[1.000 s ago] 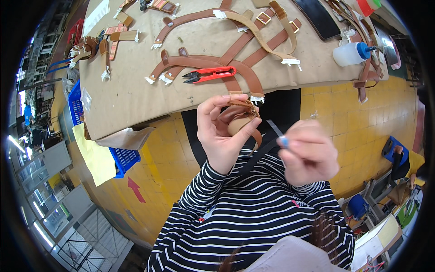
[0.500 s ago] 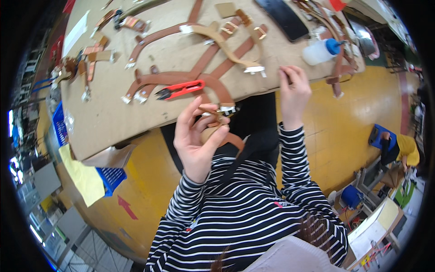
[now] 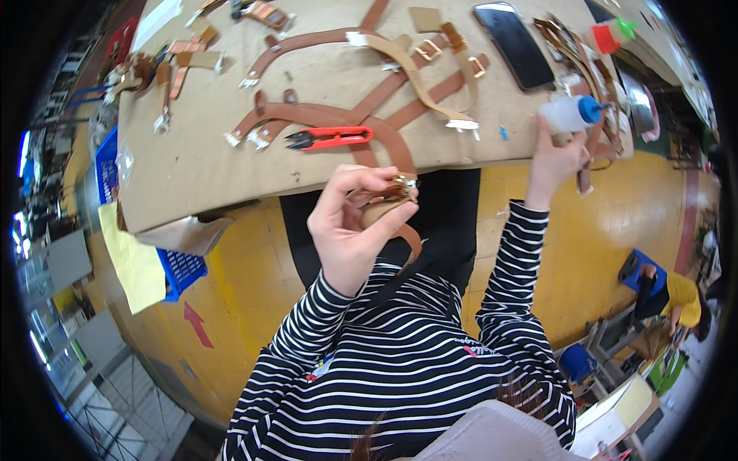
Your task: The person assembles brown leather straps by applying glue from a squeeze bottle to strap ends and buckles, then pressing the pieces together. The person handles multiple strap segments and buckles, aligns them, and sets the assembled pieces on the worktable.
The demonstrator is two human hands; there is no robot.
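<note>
My left hand [image 3: 350, 223] is closed around a brown leather strap [image 3: 411, 242], held in front of my body near the table's front edge. A shiny metal fitting [image 3: 406, 182] shows at the fingertips; the palm side of the strap is hidden. My right hand [image 3: 557, 163] reaches to the table's right side, its fingers curled against the lower part of a clear squeeze bottle [image 3: 563, 115] with a blue cap. Just beyond my left hand lie red-handled thread snips [image 3: 334, 138] on brown leather straps [image 3: 307, 115]. A small blue piece [image 3: 503, 132] lies left of the bottle.
A dark phone [image 3: 513, 46] lies at the back of the table [image 3: 200, 177]. A tan strap [image 3: 400, 58] and strap pieces [image 3: 184, 65] are spread about. A red bottle top with a green tip [image 3: 613, 34] stands back right. A person in yellow [image 3: 680, 296] sits at far right.
My right hand has moved right, from the table's front edge to the squeeze bottle. The small blue piece now shows where that hand was. My left hand still holds the strap; the view has shifted.
</note>
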